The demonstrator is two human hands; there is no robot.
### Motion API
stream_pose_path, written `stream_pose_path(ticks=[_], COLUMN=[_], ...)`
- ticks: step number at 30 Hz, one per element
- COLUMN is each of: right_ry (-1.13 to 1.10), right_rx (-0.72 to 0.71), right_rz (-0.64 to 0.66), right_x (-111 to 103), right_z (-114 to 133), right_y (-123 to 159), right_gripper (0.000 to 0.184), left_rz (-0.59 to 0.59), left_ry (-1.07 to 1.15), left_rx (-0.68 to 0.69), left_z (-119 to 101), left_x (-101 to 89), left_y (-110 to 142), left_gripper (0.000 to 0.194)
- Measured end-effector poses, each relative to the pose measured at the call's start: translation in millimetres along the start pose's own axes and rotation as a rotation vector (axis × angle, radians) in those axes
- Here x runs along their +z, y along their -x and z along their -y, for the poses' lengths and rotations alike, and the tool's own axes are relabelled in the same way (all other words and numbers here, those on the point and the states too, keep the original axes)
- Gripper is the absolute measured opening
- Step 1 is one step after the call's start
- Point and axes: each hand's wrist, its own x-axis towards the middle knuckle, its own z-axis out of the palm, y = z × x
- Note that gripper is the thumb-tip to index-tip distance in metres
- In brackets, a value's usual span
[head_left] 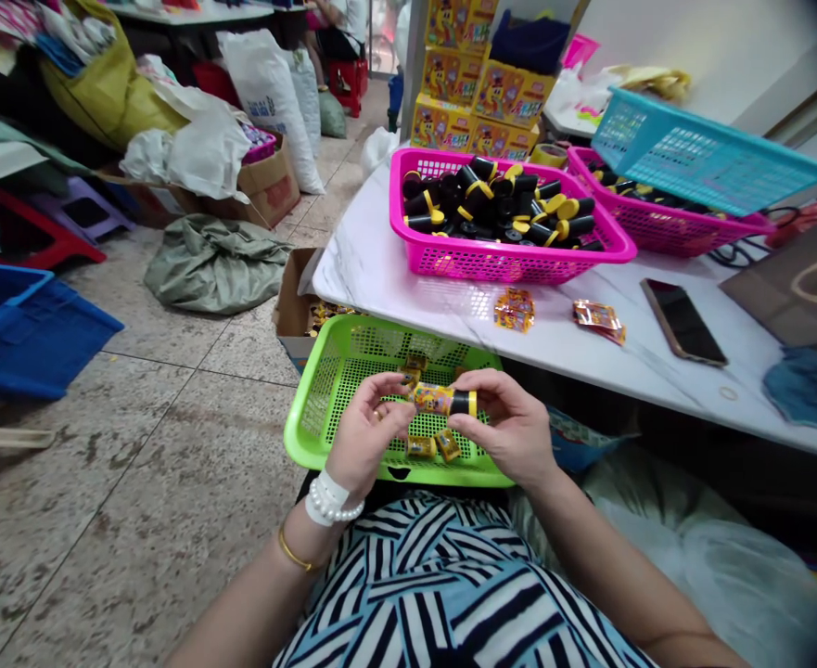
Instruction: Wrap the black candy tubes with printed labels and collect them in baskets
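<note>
Near the middle of the frame, the left hand (373, 431) pinches the left end of a printed wrapper (434, 399) with its fingertips. The right hand (509, 422) grips the black and yellow end of a small tube (462, 403) between thumb and fingers. The wrapper sits around the tube's left part, and the tube lies nearly level between the two hands, above a green basket (300, 422). A few wrapped tubes (420, 447) lie in that basket, just below the hands.

Above the basket, a white table (373, 264) runs toward the right edge of the frame. Near its front edge are two small piles of flat wrappers, one orange (515, 310) and one darker (599, 320), with a phone (684, 322) to their right. Behind them, a pink basket (512, 264) is full of black tubes with yellow caps (512, 204). At upper right, a blue basket (700, 153) rests tilted on a second pink basket (672, 223). Yellow printed boxes (512, 93) are stacked at the top of the frame.

On the floor, a blue crate (32, 325) stands at the left edge, and a grey-green cloth (217, 264) lies crumpled near an open cardboard box (293, 320).
</note>
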Motion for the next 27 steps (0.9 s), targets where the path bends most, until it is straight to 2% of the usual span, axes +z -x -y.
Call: stream_pose_path(ticks=[2,4,9,14,17,20,22,27], right_ry=[0.028,0.064,0.213,0.332,0.332,0.268,0.173,-0.159], right_rx=[0.0,-0.008,-0.116,-0.14,-0.136,-0.174,-0.113,0.319], right_rz=[0.068,0.129,0.147,0.023,0.031,0.081,0.048,-0.072], right_x=[-2.1,-2.8,0.2,2.9,-2.2,-4.8,-1.5,11.2], right_z=[1.6,4.0,6.2,-2.7,-7.7,-11.0,-12.5,-9.8], right_y=[1.7,4.0,7.8,11.5,13.1,13.2,13.3,14.8], right_gripper=[0.034,0.037,0.042,0.052,0.042,0.025,0.02,0.023], left_rz=[0.155,0.229,0.226,0.32,0.319,0.314,0.3,0.217], left_ry=[-0.106,-0.179,-0.283,-0.385,-0.373,-0.329,-0.342,-0.588], left_rx=[-0.002,-0.024,-0.031,-0.022,-0.097,-0.166,-0.125,0.196], left_z=[-3.6,-6.0,-5.7,-7.2,-8.0,-6.1,-4.6,-3.4], left_x=[-3.4,-6.3,-4.0,0.2,-6.7,-12.5,-11.5,-2.7], left_y=[1.0,0.8,-6.7,-18.1,-18.4,-13.9,-9.8,0.1], left_gripper=[0.04,0.034,0.033,0.038,0.046,0.039,0.032,0.022])
